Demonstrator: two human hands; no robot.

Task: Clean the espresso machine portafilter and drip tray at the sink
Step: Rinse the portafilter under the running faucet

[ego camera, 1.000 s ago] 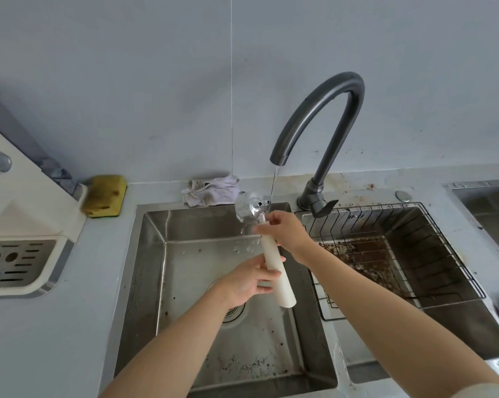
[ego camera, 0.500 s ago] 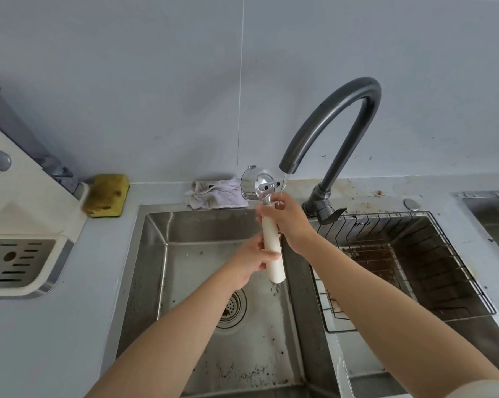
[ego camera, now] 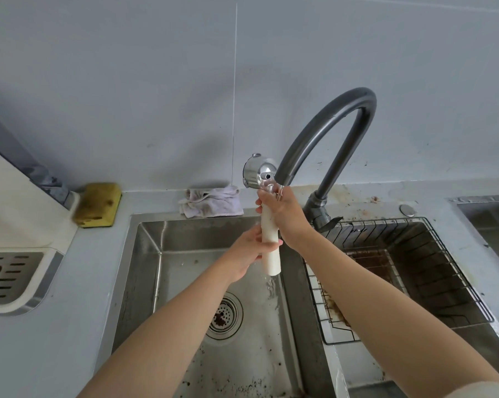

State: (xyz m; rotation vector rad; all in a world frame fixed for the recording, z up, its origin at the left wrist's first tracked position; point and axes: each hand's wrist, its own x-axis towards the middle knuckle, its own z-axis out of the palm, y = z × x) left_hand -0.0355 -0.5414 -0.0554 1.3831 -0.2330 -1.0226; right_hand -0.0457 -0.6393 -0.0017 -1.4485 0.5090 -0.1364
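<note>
portafilter (ego camera: 260, 174), upright under tap (ego camera: 325, 133): left hand (ego camera: 249, 251) and right hand (ego camera: 285, 212) both grip handle (wet, slippery); tilt basket into stream, over sink (ego camera: 144, 254).

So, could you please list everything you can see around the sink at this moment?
faucet: one, dark grey, behind the sink's right corner
sink: one, steel, centre, dark specks on its floor
drain strainer: one, steel, in the sink floor
portafilter: one, chrome head and cream handle, held upright under the faucet
wire basket: one, steel, right of the sink, brown stains
counter: one, pale grey, around the sink
sponge: one, yellow, on the counter by the wall
cloth: one, whitish, stained, crumpled behind the sink
espresso machine: one, cream, far left
drip tray: one, grey slotted grate, at the machine's base
left hand: grips the lower handle
right hand: grips the handle top
</note>
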